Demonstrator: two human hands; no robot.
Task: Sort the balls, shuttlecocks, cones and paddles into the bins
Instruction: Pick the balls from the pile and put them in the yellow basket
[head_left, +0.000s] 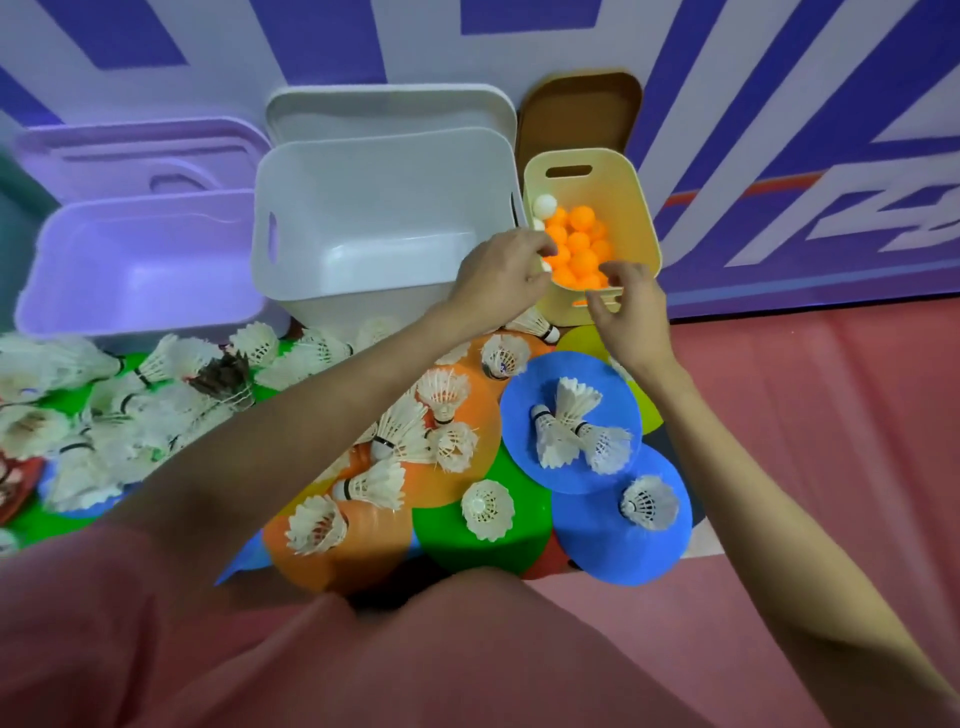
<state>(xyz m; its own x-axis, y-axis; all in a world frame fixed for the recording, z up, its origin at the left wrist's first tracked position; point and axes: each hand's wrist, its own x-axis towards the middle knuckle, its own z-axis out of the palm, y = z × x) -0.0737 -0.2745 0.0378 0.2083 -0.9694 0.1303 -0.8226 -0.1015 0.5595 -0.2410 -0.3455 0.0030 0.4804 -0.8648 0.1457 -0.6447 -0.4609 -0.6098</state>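
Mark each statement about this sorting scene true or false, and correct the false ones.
1. The yellow bin holds mostly orange balls. True.
2. The white bin is full of shuttlecocks. False: it looks empty.
3. Both hands are at the yellow bin. True: the left hand is at its left rim and the right hand at its front rim.
4. The purple bin stands right of the yellow bin. False: it stands far left.
5. Shuttlecocks lie on a blue cone. True.
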